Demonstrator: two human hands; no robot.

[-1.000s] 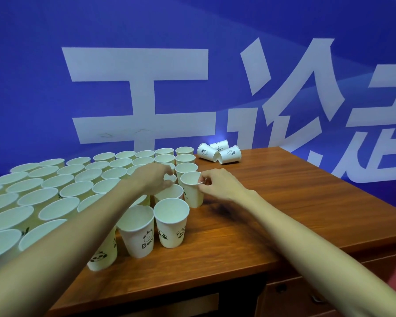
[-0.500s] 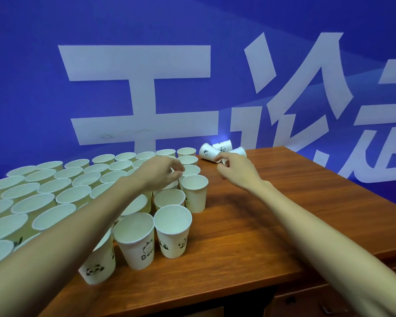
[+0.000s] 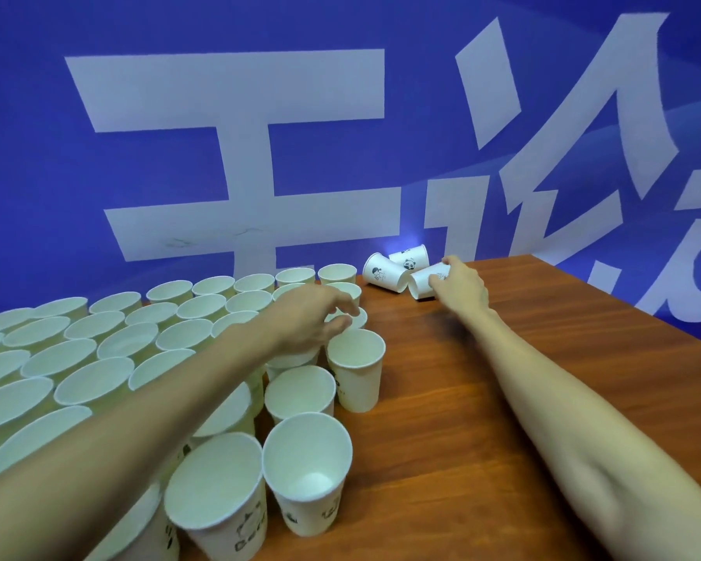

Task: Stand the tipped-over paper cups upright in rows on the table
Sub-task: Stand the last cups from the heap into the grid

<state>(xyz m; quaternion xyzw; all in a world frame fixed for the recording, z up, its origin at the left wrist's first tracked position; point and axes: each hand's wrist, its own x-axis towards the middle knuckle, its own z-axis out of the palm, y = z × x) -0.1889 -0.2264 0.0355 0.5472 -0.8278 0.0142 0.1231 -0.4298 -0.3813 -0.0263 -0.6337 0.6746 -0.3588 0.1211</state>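
Several white paper cups [image 3: 110, 350] stand upright in rows across the left half of the wooden table [image 3: 482, 419]. Three tipped-over cups lie at the far edge by the wall: a left one [image 3: 383, 273], a rear one [image 3: 411, 257] and a right one [image 3: 423, 282]. My right hand [image 3: 460, 287] reaches over the right tipped cup, fingers wrapped on its side. My left hand [image 3: 312, 319] hovers over the upright cups near the rows' right end, fingers loosely curled, holding nothing. An upright cup [image 3: 357, 368] stands just below that hand.
A blue wall [image 3: 340, 135] with large white characters rises directly behind the table. The table's right edge [image 3: 624, 305] runs diagonally toward me. Bare wood lies between the rows and that edge.
My right hand has left the upright cup it set down and travelled to the far tipped cups, now closing on the right one. My left hand lifted slightly above the rows.
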